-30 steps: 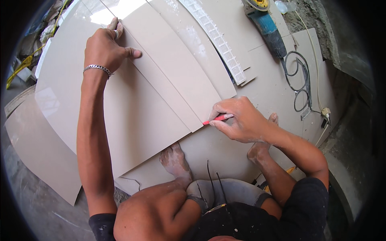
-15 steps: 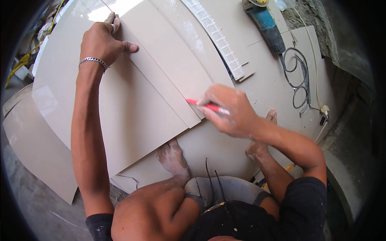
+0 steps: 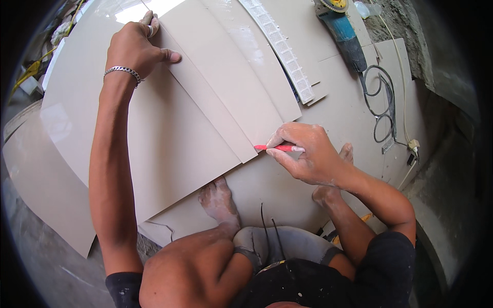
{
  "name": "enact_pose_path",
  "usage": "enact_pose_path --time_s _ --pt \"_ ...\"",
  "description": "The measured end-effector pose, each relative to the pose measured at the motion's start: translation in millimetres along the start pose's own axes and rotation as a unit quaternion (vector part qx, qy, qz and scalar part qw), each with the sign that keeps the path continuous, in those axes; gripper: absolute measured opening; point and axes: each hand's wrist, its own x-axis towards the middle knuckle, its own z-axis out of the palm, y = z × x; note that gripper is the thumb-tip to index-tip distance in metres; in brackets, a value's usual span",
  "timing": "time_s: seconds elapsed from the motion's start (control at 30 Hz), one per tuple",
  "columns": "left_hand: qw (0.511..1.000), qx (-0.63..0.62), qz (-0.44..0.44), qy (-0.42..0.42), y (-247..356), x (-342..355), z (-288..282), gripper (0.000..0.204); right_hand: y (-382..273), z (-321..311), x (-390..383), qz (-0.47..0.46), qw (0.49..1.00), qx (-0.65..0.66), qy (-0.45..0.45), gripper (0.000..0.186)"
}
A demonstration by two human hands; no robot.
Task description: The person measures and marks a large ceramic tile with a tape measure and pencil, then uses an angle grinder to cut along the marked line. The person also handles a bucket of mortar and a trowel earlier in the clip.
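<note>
The grey floor [image 3: 51, 256] at lower left has a pale streak; rough cement [image 3: 410, 49] lies at upper right, and white glare [image 3: 132, 14] shines near the top.

Fisheye view from the person's head, facing steeply down
The left of two side-by-side cameras looks from just above the person's grey shorts [image 3: 290, 244] across the pale tiles [image 3: 164, 149], near enough to include both forearms [image 3: 115, 154]; edges bow toward the dark rim.

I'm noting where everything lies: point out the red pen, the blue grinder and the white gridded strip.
Red pen [image 3: 285, 148]: head view, barrel.
Blue grinder [image 3: 342, 32]: head view, body.
White gridded strip [image 3: 281, 47]: head view, mid-length.
</note>
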Motion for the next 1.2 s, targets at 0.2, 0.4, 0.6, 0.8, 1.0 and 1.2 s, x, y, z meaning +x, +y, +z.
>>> enact_pose_path --time_s 0.2,0.4,0.6,0.8,1.0,1.2 --pt "1.000 -0.008 0.012 0.005 -2.3 1.8 1.6 0.095 -7.8 -7.4 34.3 0.030 0.998 0.040 -0.043 0.010" --pt "1.000 0.009 0.000 0.002 1.4 1.1 -1.5 0.095 -12.8 -12.5 99.8 -0.014 0.999 0.032 -0.016 0.014" --pt "1.000 0.014 0.007 0.004 5.8 -1.1 -4.6 0.092 -10.2 -1.5 119.2 -0.126 0.987 -0.014 0.095 0.012" --pt "0.998 -0.034 0.039 0.028 1.4 -0.5 -4.9 0.090 -14.2 -3.5 77.6 -0.060 0.997 -0.026 0.043 0.008" --pt "0.999 0.001 -0.028 0.021 -0.8 1.2 2.5 0.072 -16.8 -11.7 100.9 0.011 0.998 0.043 -0.038 0.008" --pt "1.000 -0.001 -0.005 0.024 -5.8 4.0 3.1 0.064 -22.5 -20.8 192.0 -0.104 0.994 -0.021 0.033 0.010"
